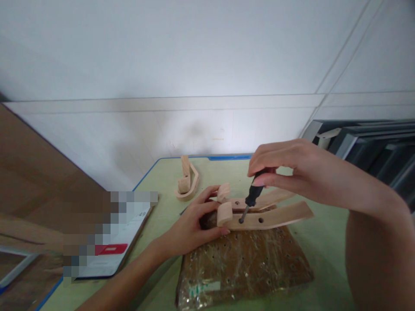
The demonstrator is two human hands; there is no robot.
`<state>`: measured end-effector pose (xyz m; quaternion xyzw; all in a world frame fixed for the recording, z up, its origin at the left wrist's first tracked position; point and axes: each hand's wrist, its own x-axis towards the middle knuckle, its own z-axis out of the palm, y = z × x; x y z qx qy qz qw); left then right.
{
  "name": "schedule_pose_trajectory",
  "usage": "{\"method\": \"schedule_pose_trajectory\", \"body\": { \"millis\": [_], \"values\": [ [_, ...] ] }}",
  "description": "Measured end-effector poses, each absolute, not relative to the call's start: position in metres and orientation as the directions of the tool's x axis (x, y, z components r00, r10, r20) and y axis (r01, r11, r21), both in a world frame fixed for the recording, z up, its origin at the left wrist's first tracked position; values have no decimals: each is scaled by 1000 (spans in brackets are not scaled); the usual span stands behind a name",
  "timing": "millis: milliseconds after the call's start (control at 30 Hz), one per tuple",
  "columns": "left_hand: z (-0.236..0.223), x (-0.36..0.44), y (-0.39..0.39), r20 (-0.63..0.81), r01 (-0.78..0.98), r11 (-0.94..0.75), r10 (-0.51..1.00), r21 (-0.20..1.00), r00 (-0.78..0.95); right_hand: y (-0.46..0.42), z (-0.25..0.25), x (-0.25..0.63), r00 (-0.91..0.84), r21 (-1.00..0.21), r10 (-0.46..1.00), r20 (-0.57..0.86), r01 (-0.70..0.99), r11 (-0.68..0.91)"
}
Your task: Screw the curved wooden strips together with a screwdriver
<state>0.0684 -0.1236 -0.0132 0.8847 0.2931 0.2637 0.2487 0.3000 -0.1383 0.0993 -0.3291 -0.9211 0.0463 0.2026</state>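
My right hand point(280, 166) grips a black-handled screwdriver point(254, 190), tilted, its metal tip in a hole of the nearer curved wooden piece point(279, 217). A second hole shows to the right of the tip. Behind it lies a similar wooden piece point(262, 201), with a hole of its own. My left hand point(197, 220) is wrapped round the block-like left ends of both pieces, holding them down. Under them is a brown board point(246, 263) with small holes, wrapped in shiny clear film.
More curved wooden pieces point(188, 183) lie at the back left of the pale green table point(155, 216). A partly blurred, calendar-like card point(119, 242) rests on the left edge. Dark panels point(372, 147) are stacked at the right, and a white wall point(194, 65) stands behind.
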Motion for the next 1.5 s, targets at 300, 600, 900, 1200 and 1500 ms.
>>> {"method": "schedule_pose_trajectory", "body": {
  "millis": [300, 600, 900, 1200, 1500],
  "values": [
    [-15, 65, -123, 288, 420, -687, 668, 593, 686, -140, 104, 319, -728, -390, 660, 182, 563, 729],
    [-16, 65, -122, 303, 402, -693, 661, 598, 687, -145, 106, 314, -724, -359, 670, 163, 589, 724],
    [-15, 67, -121, 312, 405, -707, 652, 580, 691, -146, 103, 306, -729, -301, 658, 185, 596, 745],
    [-15, 68, -122, 313, 404, -699, 659, 590, 683, -144, 100, 303, -658, -190, 729, 187, 704, 684],
    [-11, 71, -123, 317, 384, -706, 645, 595, 695, -145, 101, 301, -588, -147, 790, 173, 778, 611]
  ]
}}
